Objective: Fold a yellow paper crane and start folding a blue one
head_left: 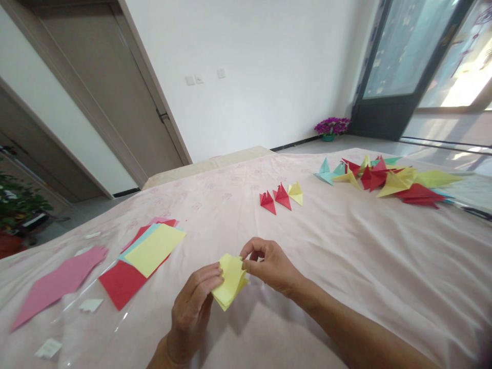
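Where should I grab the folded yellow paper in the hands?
Probably pinch the folded yellow paper by its near corner, coming from the near side: that corner pokes out free, while the left hand grips its left side and the right hand its upper right edge.

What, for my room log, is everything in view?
Creased paper packet: 1, yellow, between hands
Small folded paper figures: 3, two red, one yellow, centre
Heaped winged papers: many, red, yellow, teal, right
Flat paper sheets: several, yellow, blue, red, pink, left
Small scraps: several, white, left
Floral cloth: 1, pale pink, underneath
Potted flowers: 1, purple, beyond cloth
Leafy plant: 1, green, left edge
Panel doors: 2, brown, left
Framed glass door: 1, dark, right
Wall plates: 3, white, wall
Left hand: 1, bare, holding packet
Right hand: 1, bare, packet's right edge
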Motion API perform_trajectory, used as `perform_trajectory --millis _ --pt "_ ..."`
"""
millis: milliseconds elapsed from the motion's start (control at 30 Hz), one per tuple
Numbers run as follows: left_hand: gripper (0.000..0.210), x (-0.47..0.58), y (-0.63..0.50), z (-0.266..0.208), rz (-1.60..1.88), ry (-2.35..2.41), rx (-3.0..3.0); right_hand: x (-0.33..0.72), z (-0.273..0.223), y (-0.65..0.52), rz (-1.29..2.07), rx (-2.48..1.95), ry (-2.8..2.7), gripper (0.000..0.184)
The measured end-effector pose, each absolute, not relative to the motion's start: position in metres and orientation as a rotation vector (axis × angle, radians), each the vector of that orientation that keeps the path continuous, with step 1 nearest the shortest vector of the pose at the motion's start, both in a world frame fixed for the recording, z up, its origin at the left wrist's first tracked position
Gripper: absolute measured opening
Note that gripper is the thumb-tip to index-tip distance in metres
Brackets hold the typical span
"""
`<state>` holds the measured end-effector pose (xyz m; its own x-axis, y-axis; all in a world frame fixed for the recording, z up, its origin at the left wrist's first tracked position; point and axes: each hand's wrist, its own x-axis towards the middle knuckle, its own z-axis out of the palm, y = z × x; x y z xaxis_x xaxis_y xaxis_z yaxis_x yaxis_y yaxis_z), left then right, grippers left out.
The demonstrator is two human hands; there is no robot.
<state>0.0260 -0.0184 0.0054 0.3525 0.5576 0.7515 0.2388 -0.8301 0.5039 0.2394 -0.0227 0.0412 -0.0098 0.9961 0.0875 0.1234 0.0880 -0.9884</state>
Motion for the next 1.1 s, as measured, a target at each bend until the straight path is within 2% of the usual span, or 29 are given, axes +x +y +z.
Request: perform_trajectory --millis 133,433,567,700,800,900,1100 --pt "0.033 0.014 -0.011 0.004 1.403 0.585 2.56 0.239 0.044 -0.025 1.058 -1.229 -1.375 0.005" --pt "0.034 0.017 -0.011 0.005 1.36 0.562 2.639 0.232 0.039 -0.033 0.761 -1.217 -1.378 0.009" --pt "0.035 0.017 -0.011 0.004 1.344 0.57 2.597 0.233 0.038 -0.034 0.773 -1.21 -1.324 0.008" --pt "0.031 0.022 -0.014 0.002 1.392 0.697 2.388 0.236 0.042 -0.032 0.809 -1.281 -1.271 0.015" --pt "0.018 0.029 -0.017 0.0 1.419 0.848 2.087 0.236 0.043 -0.032 0.82 -1.282 -1.228 0.011" --pt "0.006 0.036 -0.02 -0.001 1.418 0.984 1.803 0.235 0.042 -0.032 0.861 -1.235 -1.202 0.015" --pt "0.013 0.04 -0.02 -0.001 1.387 1.106 1.589 0.231 0.038 -0.031 0.882 -1.129 -1.232 0.011"
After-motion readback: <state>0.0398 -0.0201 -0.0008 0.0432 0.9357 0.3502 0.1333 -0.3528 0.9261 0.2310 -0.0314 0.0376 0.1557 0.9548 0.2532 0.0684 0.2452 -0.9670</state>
